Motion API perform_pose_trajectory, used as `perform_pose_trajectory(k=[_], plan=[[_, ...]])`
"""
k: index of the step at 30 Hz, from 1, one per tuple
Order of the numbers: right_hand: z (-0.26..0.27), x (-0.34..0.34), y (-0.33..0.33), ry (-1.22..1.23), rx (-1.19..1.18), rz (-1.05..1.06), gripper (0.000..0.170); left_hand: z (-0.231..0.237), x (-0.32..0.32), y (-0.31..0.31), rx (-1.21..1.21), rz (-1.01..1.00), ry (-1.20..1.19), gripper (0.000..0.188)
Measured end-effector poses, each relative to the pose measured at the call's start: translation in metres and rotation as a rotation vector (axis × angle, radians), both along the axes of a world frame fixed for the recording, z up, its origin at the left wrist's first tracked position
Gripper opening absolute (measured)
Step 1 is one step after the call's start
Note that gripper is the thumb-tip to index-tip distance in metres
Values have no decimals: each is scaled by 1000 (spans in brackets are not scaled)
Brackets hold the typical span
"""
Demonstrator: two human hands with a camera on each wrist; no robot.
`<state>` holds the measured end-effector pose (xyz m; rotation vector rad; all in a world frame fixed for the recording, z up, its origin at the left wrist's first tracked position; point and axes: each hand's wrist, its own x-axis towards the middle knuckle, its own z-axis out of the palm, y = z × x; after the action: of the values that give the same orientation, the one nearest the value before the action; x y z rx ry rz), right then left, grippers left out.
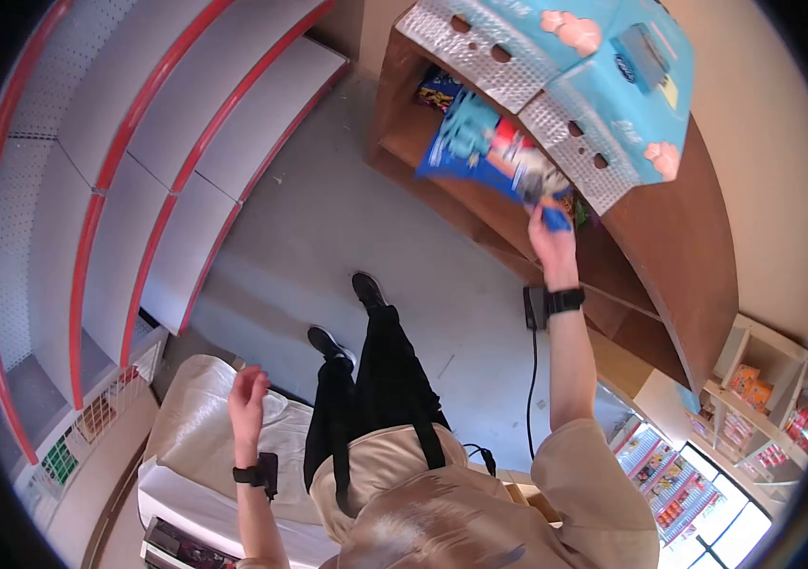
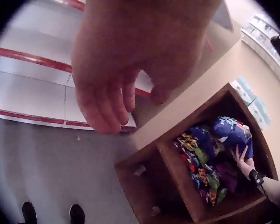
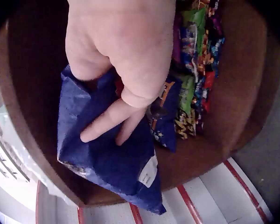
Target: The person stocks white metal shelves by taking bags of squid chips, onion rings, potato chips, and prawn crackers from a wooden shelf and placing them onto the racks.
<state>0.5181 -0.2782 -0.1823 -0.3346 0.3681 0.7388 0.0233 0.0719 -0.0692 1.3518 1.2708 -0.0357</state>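
My right hand [image 1: 553, 245] pinches a large blue printed bag [image 1: 480, 142] by one end, at the front of a brown wooden shelf unit [image 1: 679, 275]. In the right wrist view two fingers lie along the dark blue face of the bag [image 3: 112, 158], near a small white label [image 3: 148, 171]; the thumb side is partly hidden. Smaller colourful packets [image 3: 196, 70] lie in the compartment beside the bag. My left hand [image 1: 247, 403] hangs over a covered surface, its fingers loosely curled with nothing in them, as the left wrist view also shows.
Blue boxes [image 1: 603, 104] with silver, holed fronts stand on top of the wooden unit. White shelves with red edges [image 1: 204, 142] run along the left. Near my left arm is a plastic-covered surface [image 1: 195, 408]. A black cable [image 1: 532, 398] hangs from my right wrist.
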Motion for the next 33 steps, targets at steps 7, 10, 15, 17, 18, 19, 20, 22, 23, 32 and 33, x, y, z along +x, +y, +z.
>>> perform_pose_trajectory(k=[7,10,15,17,18,19,20,22,23,32,33], plan=[[116,-126,50,-141,-170,278,43,24,56,-25,3,-210,-251,34],[145,-139,84,-193,-138,659,52,43,74,-25,-132,-242,-460,62],[195,-151,157,-400,-68,1085,51,71,63,-7,-105,-49,-656,88],[194,-154,185,-357,-10,1152,49,77,45,0,-157,100,-748,97],[197,-155,199,-383,16,1185,49,91,40,1,-181,186,-788,98],[199,-154,213,-436,42,1259,49,94,32,3,-142,210,-805,98],[203,-155,228,-490,68,1333,49,95,22,4,-147,252,-838,96],[216,-164,256,-507,86,1410,50,97,3,0,-125,339,-851,93],[218,-166,267,-493,81,1447,51,97,1,-3,-83,353,-871,87],[209,-250,338,-310,381,1442,93,119,-28,-14,230,902,-978,50],[212,-264,338,-321,386,1468,93,121,-26,-14,246,922,-991,50]])
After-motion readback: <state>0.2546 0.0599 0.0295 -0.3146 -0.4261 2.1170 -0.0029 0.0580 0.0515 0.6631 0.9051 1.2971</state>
